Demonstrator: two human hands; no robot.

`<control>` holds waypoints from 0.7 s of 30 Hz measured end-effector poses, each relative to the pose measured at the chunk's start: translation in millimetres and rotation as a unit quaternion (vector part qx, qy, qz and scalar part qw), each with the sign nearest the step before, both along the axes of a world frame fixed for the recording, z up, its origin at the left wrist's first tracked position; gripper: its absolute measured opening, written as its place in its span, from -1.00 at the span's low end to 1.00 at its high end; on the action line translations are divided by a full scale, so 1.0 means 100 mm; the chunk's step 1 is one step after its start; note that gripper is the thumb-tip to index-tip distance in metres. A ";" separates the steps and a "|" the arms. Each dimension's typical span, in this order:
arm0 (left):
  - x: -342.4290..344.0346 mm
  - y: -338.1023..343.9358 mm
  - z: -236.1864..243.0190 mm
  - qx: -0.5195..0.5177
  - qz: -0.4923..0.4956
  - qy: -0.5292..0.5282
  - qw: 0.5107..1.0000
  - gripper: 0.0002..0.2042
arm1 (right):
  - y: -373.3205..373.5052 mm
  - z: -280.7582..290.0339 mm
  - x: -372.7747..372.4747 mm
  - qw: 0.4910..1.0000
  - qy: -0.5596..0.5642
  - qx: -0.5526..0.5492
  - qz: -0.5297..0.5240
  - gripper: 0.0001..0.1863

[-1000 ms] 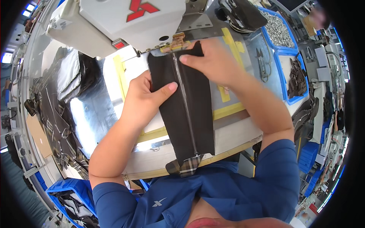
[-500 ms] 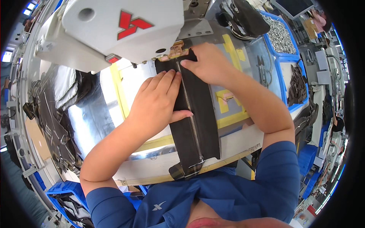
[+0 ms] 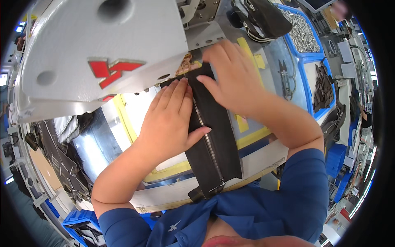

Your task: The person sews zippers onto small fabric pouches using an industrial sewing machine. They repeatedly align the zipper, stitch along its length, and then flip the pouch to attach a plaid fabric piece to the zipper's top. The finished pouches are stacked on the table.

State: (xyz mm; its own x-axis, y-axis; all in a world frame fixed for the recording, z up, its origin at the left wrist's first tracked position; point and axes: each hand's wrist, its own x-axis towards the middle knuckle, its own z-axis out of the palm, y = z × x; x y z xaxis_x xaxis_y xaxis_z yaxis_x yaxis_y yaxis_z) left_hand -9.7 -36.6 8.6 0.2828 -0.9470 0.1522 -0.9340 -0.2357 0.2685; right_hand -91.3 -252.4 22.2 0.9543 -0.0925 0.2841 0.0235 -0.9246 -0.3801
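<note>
A long black fabric piece (image 3: 225, 148) with a metal zipper (image 3: 209, 140) down its middle lies over the machine bed, its near end hanging past the table edge toward me. My left hand (image 3: 169, 117) rests flat on its left side, fingers together pointing at the machine, thumb out across the zipper. By the far right corner of the fabric is my right hand (image 3: 236, 80), thumb on the cloth, fingers bent and apart from the thumb. The far end of the fabric meets a brass-coloured clamp (image 3: 187, 66) under the white sewing machine head (image 3: 144, 45).
Scissors (image 3: 284, 80) lie to the right. Beyond are small metal parts (image 3: 302, 35) in a blue tray and dark pieces (image 3: 323, 88) in another. A black bundle (image 3: 269, 20) sits behind; plaid cloth (image 3: 61, 152) lies at left. A blue crate (image 3: 76, 218) stands low left.
The machine head appears larger and lower in view as the camera has shifted. My right hand's fingers have lifted from the fabric's far corner and bent. My left hand stays on the fabric.
</note>
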 end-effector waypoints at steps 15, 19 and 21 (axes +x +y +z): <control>-0.01 -0.04 -0.03 -0.019 0.013 0.041 0.999 -0.02 | 0.14 -0.11 -0.15 0.983 0.041 0.011 0.180 -0.47; -0.01 -0.03 -0.03 -0.016 0.014 0.043 0.999 -0.02 | 0.12 -0.11 -0.14 0.982 0.034 0.014 0.187 -0.46; -0.01 -0.05 -0.01 -0.021 0.014 0.043 0.999 -0.04 | 0.11 -0.11 -0.14 0.982 0.040 0.019 0.184 -0.46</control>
State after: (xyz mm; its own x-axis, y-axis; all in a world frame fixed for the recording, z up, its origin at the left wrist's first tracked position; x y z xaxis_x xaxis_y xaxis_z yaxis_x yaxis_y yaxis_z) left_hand -10.2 -41.3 7.5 0.3235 -0.9318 0.1646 -0.8998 -0.2490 0.3583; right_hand -105.4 -241.5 11.6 0.9446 0.2530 0.2092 0.3211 -0.8447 -0.4282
